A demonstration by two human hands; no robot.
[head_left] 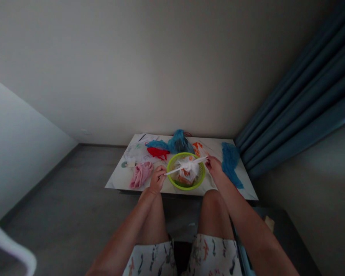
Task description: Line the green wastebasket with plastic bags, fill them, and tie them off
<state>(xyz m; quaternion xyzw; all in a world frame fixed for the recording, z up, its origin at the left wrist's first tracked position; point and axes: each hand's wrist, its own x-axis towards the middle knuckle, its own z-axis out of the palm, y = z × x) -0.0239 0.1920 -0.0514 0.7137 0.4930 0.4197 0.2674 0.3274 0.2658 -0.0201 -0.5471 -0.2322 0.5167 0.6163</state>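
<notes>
A white plastic bag (189, 167) with orange print sits in a lime-green basket (185, 188), its top bunched into a knot. My left hand (158, 178) pinches one of its twisted handles on the basket's left side. The other handle is stretched to the right, where my right hand (213, 165) grips its end. Both handles look taut across the basket. What lies inside the bag cannot be made out clearly. Left of my left hand is a folded pink cloth (141, 174).
Behind the basket on the white table (117, 180) lie a red bag (158, 153), a blue bag (180, 142) and another orange-printed bag (199, 148). Blue mesh material (230, 163) spreads at the right. Clear plastic (136, 152) lies at the left. A blue curtain (299, 84) hangs at right.
</notes>
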